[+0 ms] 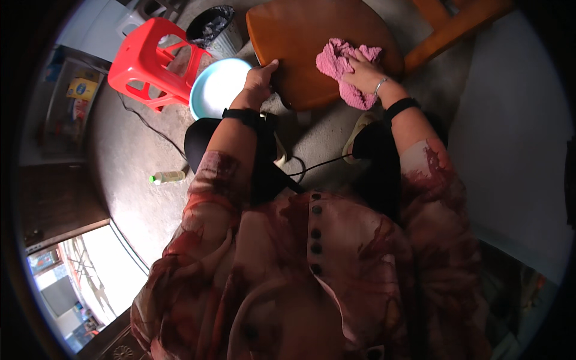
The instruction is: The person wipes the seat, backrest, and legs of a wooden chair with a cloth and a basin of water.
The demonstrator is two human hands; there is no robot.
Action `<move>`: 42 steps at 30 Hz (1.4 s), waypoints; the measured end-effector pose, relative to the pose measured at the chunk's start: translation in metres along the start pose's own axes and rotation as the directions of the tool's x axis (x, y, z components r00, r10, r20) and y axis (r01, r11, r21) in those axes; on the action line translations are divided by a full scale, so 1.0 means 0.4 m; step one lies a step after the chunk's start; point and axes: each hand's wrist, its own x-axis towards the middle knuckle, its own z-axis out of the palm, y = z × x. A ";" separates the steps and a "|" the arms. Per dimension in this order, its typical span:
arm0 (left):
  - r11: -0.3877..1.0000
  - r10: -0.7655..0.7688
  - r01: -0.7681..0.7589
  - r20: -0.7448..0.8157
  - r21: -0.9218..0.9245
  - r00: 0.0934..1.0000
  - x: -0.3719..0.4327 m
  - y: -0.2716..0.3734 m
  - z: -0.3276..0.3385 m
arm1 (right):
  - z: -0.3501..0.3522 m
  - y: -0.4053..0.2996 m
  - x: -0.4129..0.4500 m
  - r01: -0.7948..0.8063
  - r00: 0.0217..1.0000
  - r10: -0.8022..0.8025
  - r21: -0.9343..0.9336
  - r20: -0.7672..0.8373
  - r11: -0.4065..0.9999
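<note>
A brown wooden chair seat [292, 40] with rounded corners lies in front of me, at the top of the head view. My left hand [260, 82] grips its near left edge, thumb on top and the other fingers hidden at the side. On the right half of the seat, my right hand [365, 75] presses a crumpled pink towelling cloth [334, 60] against the wood. Part of the cloth hangs past the seat's near edge, below my wrist. The underside of the seat is out of sight.
Left of the seat stand a light-blue basin [220, 85], a red plastic stool [144, 54] and a lined waste bin [227, 40]. A green-capped bottle [167, 177] lies on the concrete floor [130, 148]. Black cable [148, 127] crosses the floor. Wooden bars [454, 33] rise at upper right.
</note>
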 end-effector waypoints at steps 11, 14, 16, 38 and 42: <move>0.972 -0.131 0.167 0.206 -0.163 0.970 -0.113 -0.028 0.005 | -0.026 0.019 -0.042 0.105 0.994 -0.107 0.074 0.037 0.992; 0.974 -0.211 0.224 0.211 -0.039 0.954 -0.152 -0.036 0.015 | -0.039 0.035 -0.059 0.134 0.988 -0.143 0.134 0.059 0.982; 0.965 -0.220 0.251 0.279 -0.079 0.935 -0.152 -0.050 -0.020 | -0.036 0.037 -0.058 0.158 0.985 -0.166 0.132 0.051 0.979; 0.836 0.260 -0.291 -0.130 -0.465 0.957 -0.242 0.269 0.049 | 0.018 0.065 -0.034 0.083 0.996 -0.083 0.006 0.032 0.997; 0.950 0.210 -0.210 -0.028 -0.230 0.977 -0.209 0.133 0.118 | 0.015 -0.025 -0.046 -0.171 0.980 0.172 -0.018 0.098 0.985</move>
